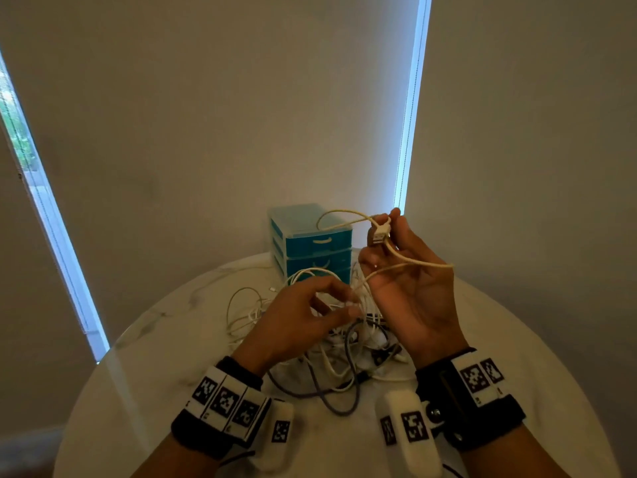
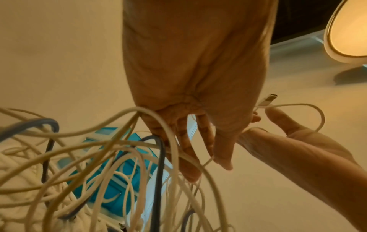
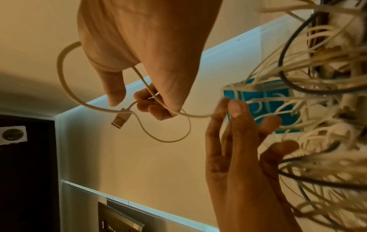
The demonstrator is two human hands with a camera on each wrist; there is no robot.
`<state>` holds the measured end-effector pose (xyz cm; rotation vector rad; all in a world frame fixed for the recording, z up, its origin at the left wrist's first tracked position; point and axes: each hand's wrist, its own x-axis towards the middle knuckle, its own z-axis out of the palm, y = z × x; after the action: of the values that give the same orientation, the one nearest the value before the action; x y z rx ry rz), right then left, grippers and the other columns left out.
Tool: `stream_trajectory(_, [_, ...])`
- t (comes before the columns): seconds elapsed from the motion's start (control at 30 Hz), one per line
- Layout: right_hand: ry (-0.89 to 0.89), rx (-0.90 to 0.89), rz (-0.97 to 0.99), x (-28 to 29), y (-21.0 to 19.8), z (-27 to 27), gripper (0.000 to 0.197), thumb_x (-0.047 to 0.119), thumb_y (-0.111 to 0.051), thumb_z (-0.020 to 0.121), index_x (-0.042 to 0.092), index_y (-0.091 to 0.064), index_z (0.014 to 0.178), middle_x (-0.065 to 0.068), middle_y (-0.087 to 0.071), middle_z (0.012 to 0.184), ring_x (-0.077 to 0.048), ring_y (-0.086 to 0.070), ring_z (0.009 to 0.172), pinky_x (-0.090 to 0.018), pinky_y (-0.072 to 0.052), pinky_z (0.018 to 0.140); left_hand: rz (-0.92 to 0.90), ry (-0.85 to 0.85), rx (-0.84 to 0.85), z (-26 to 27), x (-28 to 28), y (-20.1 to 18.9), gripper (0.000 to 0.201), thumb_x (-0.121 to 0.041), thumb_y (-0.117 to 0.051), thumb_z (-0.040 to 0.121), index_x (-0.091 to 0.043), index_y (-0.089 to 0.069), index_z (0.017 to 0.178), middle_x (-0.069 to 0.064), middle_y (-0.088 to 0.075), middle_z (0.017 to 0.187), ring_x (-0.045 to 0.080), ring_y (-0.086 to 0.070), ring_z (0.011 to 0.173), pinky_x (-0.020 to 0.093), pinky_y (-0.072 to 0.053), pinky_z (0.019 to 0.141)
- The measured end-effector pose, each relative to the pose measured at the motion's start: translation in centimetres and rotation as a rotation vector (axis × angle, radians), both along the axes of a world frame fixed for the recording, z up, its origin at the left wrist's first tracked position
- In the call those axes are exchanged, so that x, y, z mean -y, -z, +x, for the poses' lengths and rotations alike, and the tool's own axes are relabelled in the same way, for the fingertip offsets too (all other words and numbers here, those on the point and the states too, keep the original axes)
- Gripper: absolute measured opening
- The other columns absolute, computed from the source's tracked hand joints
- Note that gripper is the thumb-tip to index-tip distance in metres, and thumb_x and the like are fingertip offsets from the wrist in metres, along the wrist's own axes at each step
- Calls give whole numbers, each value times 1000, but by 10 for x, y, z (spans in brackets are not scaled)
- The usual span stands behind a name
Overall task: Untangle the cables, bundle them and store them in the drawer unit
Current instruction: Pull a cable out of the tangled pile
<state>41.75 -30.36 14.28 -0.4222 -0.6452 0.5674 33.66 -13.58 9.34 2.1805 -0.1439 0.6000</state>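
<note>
My right hand (image 1: 396, 257) is raised, palm towards me, above the table. Its fingers curl round a white USB cable (image 1: 422, 263) just behind the plug (image 1: 379, 233), and a loop (image 3: 168, 139) hangs below them. That cable runs down to my left hand (image 1: 310, 315), which pinches it between thumb and fingers over the tangle of white and grey cables (image 1: 344, 353). In the left wrist view several strands of the tangle drape over the left hand (image 2: 198, 141). The blue drawer unit (image 1: 310, 243) stands behind the tangle with its drawers closed.
The round white marble table (image 1: 155, 374) carries everything, and its edge curves close on both sides. A plain wall stands right behind the drawer unit, with bright window strips (image 1: 410, 132) left and right of it. More white cable loops (image 1: 241, 312) lie left of the tangle.
</note>
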Motion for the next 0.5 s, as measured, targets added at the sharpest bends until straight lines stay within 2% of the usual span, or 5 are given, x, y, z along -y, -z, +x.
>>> stream_trajectory(0.17, [418,221,-184,3,8,27,73,5,-72,85,8,-49,154,-8,-64,142,-16,-63,132,-32,-57,102,-195,-209,200,5,-11,-2,7,-31,-77,99,-26,-73,101,-9,-79,98,11,-78,84,27,-63,78])
stream_trajectory(0.3, [383,251,-307,7,21,40,105,31,-100,64,12,-48,154,-2,-64,146,-16,-60,138,-33,-55,108,-628,-301,417,1,-31,-10,16,-19,-74,102,-6,-71,112,9,-81,98,25,-81,91,33,-66,86])
stream_trajectory(0.33, [351,184,-226,8,21,38,99,36,-99,67,9,-52,150,-4,-66,143,-18,-60,138,-34,-55,106,-702,-309,443,-1,-36,-12,18,-16,-73,101,-3,-71,113,11,-81,99,26,-81,93,33,-65,87])
stream_trajectory(0.4, [322,2,-74,10,21,38,47,31,-82,91,9,-64,128,-7,-71,119,-23,-64,134,-36,-55,106,-824,-297,487,-3,-44,-14,18,-11,-72,101,1,-70,115,13,-81,101,28,-81,97,32,-65,88])
stream_trajectory(0.5, [332,-205,-98,5,20,40,8,15,-71,100,13,-65,95,-2,-61,83,-13,-70,87,-29,-60,88,-926,-215,523,-6,-49,-18,23,-10,-69,102,5,-68,119,15,-81,103,30,-80,101,33,-64,93])
